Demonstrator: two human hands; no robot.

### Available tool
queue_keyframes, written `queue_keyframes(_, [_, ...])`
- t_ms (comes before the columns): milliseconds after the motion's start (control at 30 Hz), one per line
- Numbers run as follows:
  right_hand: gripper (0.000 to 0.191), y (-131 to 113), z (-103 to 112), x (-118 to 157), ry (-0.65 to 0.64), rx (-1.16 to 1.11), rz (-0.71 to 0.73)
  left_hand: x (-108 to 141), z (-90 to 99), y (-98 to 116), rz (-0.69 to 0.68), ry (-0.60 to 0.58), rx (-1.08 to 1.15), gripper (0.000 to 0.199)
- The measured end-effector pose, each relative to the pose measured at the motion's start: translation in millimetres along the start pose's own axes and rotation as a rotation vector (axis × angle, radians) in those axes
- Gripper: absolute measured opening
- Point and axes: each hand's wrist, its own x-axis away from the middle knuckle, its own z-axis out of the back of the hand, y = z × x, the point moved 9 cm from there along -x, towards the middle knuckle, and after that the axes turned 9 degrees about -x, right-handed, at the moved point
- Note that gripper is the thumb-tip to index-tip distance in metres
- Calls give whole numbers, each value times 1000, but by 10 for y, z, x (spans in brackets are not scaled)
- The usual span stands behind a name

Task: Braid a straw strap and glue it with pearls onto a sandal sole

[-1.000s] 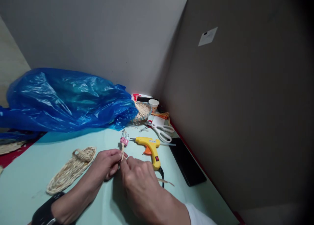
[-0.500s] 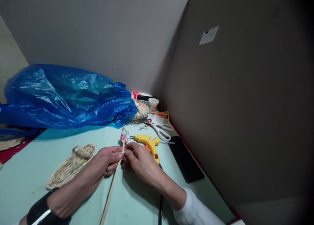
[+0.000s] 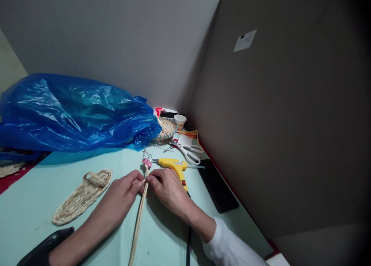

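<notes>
Pale straw-like strands (image 3: 140, 215) run from a pink binder clip (image 3: 147, 162) down toward the table's near edge. Just below the clip their upper part looks braided. My left hand (image 3: 129, 185) pinches a strand from the left, its fingertips partly hidden behind the hand. From the right, my right hand (image 3: 165, 186) pinches the strands with thumb and forefinger, close to the left fingertips. A woven straw slipper (image 3: 82, 198) with a toe strap lies left of my left hand. Behind my right hand is a yellow glue gun (image 3: 174, 164), its nozzle toward the clip.
A big blue plastic bag (image 3: 78, 113) fills the back left. Scissors (image 3: 189, 152), a small woven basket (image 3: 166, 130) and a paper cup (image 3: 180, 121) stand at the back. A black tablet-like slab (image 3: 218, 188) lies along the right edge, by the partition wall (image 3: 275, 123).
My left hand has turned over, its back now more upward, and its fingers have shifted on the strands. The loose strands now hang together between my hands. The view has shifted slightly.
</notes>
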Motion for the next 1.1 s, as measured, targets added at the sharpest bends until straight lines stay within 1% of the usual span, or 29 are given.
queue_keyframes(100, [39,10,10,-10,30,-33,12,48,110,107,-10,58,-132,26])
queue_keyframes(167, [44,36,-4,-22,32,-65,18,74,113,93,21,62,-139,28])
queue_keyframes(267, [42,90,-37,-35,21,-125,18,134,-8,14,87,8,-89,37])
queue_keyframes(367, [35,156,-94,-44,-17,-202,4,226,-145,8,106,-26,-73,44])
queue_keyframes(467, [35,228,-150,-50,-53,-286,-30,305,-209,70,82,-20,-134,45])
queue_keyframes(533, [30,254,-171,-50,-68,-349,-54,334,-222,108,56,-16,-199,45])
queue_keyframes(600, [26,249,-179,-43,-78,-414,-72,345,-223,141,12,-12,-271,44])
queue_keyframes(767, [26,175,-171,-9,-96,-524,-94,365,-215,228,-104,14,-394,34])
queue_keyframes(867, [25,154,-124,-13,-53,-516,-77,342,-134,285,-115,54,-389,33])
queue_keyframes(933, [27,152,-98,-16,-23,-501,-64,295,1,306,-106,128,-347,35])
queue_keyframes(1000, [29,150,-96,-9,-9,-476,-57,232,151,283,-86,212,-262,31])
queue_keyframes(1033, [30,146,-103,1,-9,-459,-53,193,193,247,-71,228,-204,30])
queue_keyframes(1100, [31,131,-120,27,-13,-414,-46,105,172,137,-27,184,-57,31])
